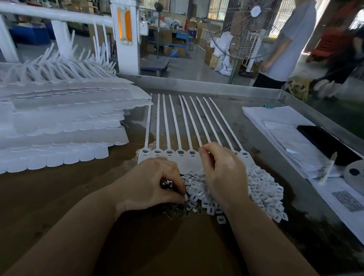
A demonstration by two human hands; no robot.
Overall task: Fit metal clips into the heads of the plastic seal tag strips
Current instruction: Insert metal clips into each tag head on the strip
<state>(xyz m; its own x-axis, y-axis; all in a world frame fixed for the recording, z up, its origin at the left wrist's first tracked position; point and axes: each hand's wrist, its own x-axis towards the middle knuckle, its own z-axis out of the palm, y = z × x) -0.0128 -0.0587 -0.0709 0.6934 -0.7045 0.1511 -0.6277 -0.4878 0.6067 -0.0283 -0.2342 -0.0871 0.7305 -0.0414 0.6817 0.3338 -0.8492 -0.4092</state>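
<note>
A joined sheet of white plastic seal tag strips (pixel 178 125) lies flat on the metal table (pixel 199 86), its tails fanning away and its row of heads (pixel 168 153) nearest me. My right hand (pixel 223 170) hovers over the heads right of the middle, with finger and thumb pinched together at a head; what it pinches is hidden. My left hand (pixel 152 182) rests on the table with fingers curled round several small metal clips (pixel 166 183). More dark metal clips (pixel 172 210) lie loose under that hand.
A heap of small white plastic caps (pixel 263 192) sits under and right of my hands. Stacks of strip sheets (pixel 60 121) fill the left. Papers (pixel 280 133), a black phone (pixel 329 145) and a tape reel (pixel 359 175) lie right. People stand beyond the table.
</note>
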